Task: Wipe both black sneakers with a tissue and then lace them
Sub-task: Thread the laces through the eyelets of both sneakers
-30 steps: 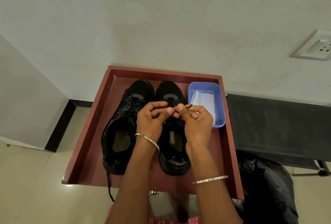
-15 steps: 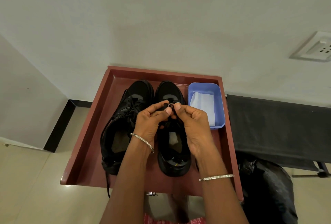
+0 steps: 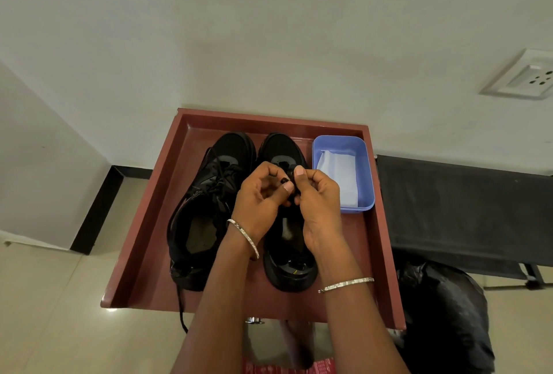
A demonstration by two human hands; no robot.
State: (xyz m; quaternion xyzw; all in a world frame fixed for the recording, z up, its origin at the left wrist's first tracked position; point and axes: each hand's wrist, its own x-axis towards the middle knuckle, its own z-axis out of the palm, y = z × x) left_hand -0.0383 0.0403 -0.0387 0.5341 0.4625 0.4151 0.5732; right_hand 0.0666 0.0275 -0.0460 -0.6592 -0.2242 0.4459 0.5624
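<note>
Two black sneakers stand side by side, toes away from me, on a red-brown tray (image 3: pixel 143 224). The left sneaker (image 3: pixel 203 218) has loose laces, and one lace end hangs over the tray's front edge. Over the middle of the right sneaker (image 3: pixel 287 257), my left hand (image 3: pixel 260 197) and my right hand (image 3: pixel 317 203) meet. Both pinch the black lace (image 3: pixel 284 180) of that shoe between thumb and fingers. My hands hide the shoe's eyelets. A white tissue (image 3: pixel 341 176) lies in a blue plastic tub (image 3: pixel 366 170) at the tray's far right corner.
The tray stands against a white wall. A black bench (image 3: pixel 466 209) lies to its right, with a black bag (image 3: pixel 443 314) on the floor below. A wall socket (image 3: pixel 523 79) is at the upper right. Beige floor tiles lie to the left.
My hands have kept working the right sneaker's lace: the fingertips have shifted slightly, and the left fingers have opened into a looser curl while the pinch on the lace stays.
</note>
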